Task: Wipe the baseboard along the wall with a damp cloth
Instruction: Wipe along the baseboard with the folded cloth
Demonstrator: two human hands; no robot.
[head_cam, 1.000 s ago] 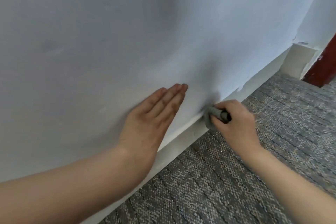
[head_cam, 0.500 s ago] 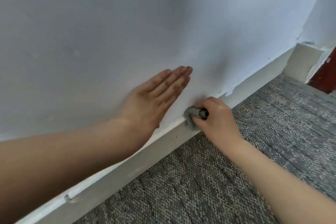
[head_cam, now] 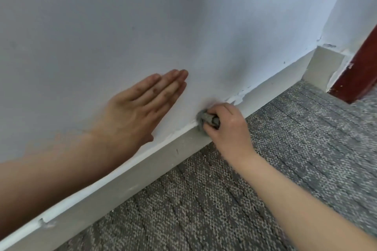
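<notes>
Change over the last second: the view has swung and more board shows at lower left. The cloth has barely shifted along the run and is still just left of the flaked paint patch [head_cam: 238, 96].

Left to right:
- Left hand [head_cam: 138, 108]: open, fingers straight and together, palm flat on the pale blue-white painted wall [head_cam: 183, 16] just above the board. Holds nothing; looks like a brace.
- Small grey bunched cloth [head_cam: 206, 118]: pressed on the top edge of the long off-white painted baseboard [head_cam: 142, 171], where board meets wall.
- Right hand [head_cam: 226, 128]: fingers curled round the cloth, gripping it as a wad.
- Grey looped carpet floor [head_cam: 285, 149] below; dark red door frame [head_cam: 359, 67] at far right, well apart.

Handling, my read:
- Cloth is light, soft and compressible, with no slip risk. Hold it bunched in the fist with one face proud, as now.
- Board is rigid and fixed, so it takes pressure.
- Paint at the flaked edge looks fragile, so go light there.
- There is also a nick [head_cam: 43, 223] in the top edge at far left that could snag the cloth.

Counts: hands 2, cloth 1, baseboard 1 run plus a short return at the corner, door frame 1.
</notes>
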